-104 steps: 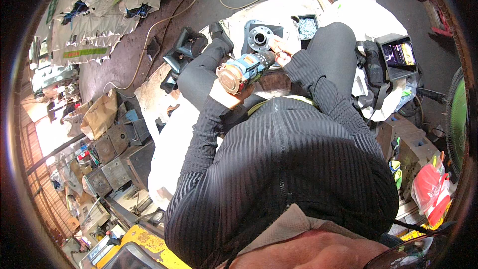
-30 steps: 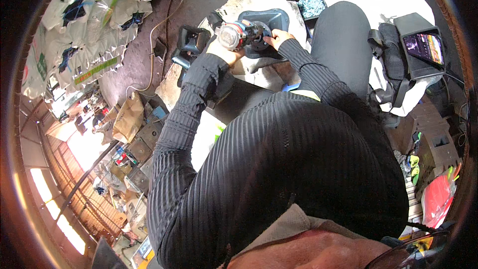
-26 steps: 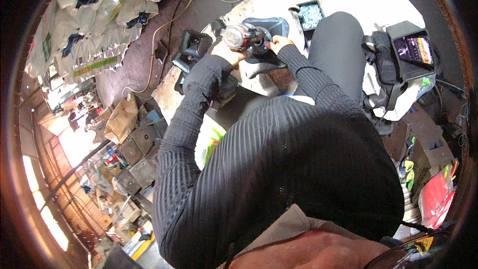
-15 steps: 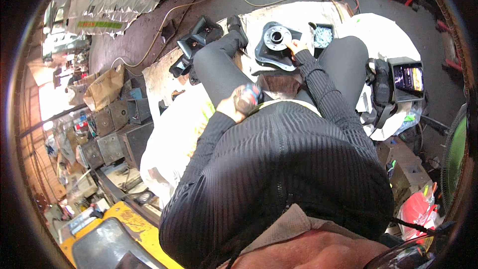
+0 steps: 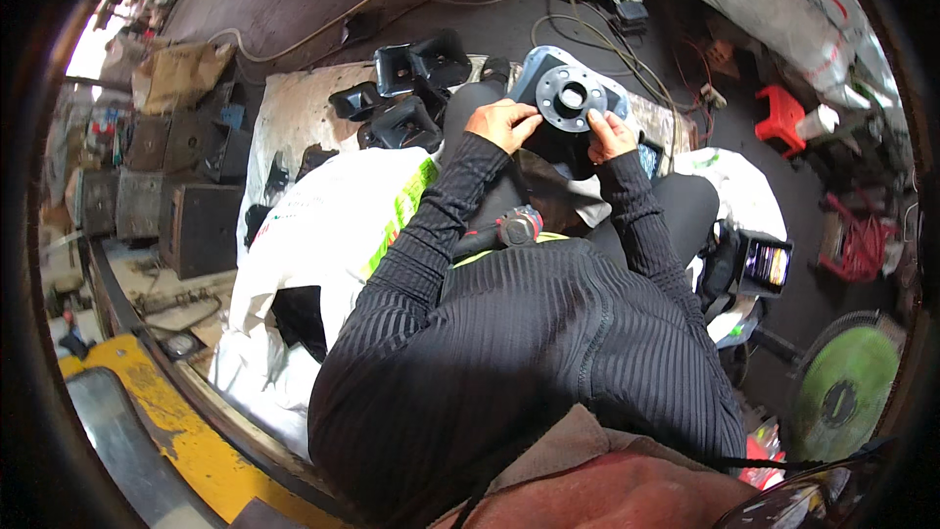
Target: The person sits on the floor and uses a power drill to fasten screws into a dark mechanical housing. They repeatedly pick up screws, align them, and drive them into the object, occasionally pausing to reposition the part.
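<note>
The left hand (image 5: 506,125) has its thumb and forefinger drawn near each other at the left edge of a grey round flange (image 5: 564,119), and the right hand (image 5: 612,137) curls its fingers at the right edge; whether either is pinching it firmly cannot be told. The flange sits on the narrow end of a black horn (image 5: 536,66), which is in front of the person, beyond the lap. That much looks done: flange and horn lie together as one piece. Several holes ring the flange, but whether screws fill them is too small to tell, so how much is left cannot be judged. The flange's round opening faces up toward the head, tilted somewhat to the near side; the horn's long axis appears to run through it, with the wide mouth underneath, facing down. Just right of the right hand, a tray of screws (image 5: 648,159) shows in part. Nearer, a red and black drill (image 5: 519,226) rests at the lap, touched by neither hand. Farther out on the left, more black horns (image 5: 403,127) lie grouped on a pale sheet (image 5: 294,110).
</note>
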`<action>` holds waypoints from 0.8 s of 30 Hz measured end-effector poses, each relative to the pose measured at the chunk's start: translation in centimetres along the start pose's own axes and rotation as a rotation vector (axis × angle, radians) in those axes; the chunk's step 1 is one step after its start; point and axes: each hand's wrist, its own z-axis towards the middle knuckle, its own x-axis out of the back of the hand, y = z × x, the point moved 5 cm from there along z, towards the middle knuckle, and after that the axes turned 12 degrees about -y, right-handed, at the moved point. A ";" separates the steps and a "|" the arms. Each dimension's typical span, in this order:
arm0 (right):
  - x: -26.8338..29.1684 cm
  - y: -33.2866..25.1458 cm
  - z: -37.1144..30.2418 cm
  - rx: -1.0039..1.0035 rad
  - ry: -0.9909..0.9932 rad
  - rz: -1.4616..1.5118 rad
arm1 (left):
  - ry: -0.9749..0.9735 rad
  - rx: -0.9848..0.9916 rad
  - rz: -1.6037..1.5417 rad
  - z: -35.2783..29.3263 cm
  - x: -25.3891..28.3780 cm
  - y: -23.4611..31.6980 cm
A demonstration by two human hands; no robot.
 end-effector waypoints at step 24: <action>-15.3 15.6 21.4 -0.045 -0.608 -1.154 | 0.218 0.748 -0.426 -34.5 22.9 7.4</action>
